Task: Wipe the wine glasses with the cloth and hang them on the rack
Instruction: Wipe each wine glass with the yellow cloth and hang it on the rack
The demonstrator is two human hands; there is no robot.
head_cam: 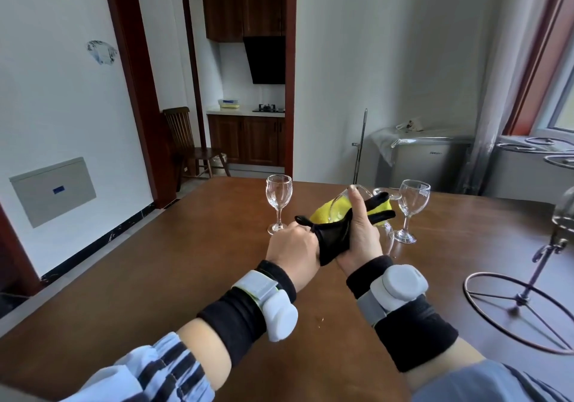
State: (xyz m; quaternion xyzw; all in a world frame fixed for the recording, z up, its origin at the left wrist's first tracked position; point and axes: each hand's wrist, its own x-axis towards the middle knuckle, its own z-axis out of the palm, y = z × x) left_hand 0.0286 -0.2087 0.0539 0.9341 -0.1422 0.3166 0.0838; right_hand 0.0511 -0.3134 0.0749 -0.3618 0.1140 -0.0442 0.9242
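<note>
the right hand [362, 234] grips a tilted glass [357, 206], its rim pointing away, above the desk [155, 262]. the left hand [292, 246] holds the cloth [334, 237] stuffed into it. the rack [528, 296] stands well right, nearer the right hand.

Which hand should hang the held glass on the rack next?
Right, probably. The right hand already grips the wine glass, and the rack stands on that side. The left hand holds only the cloth.
</note>
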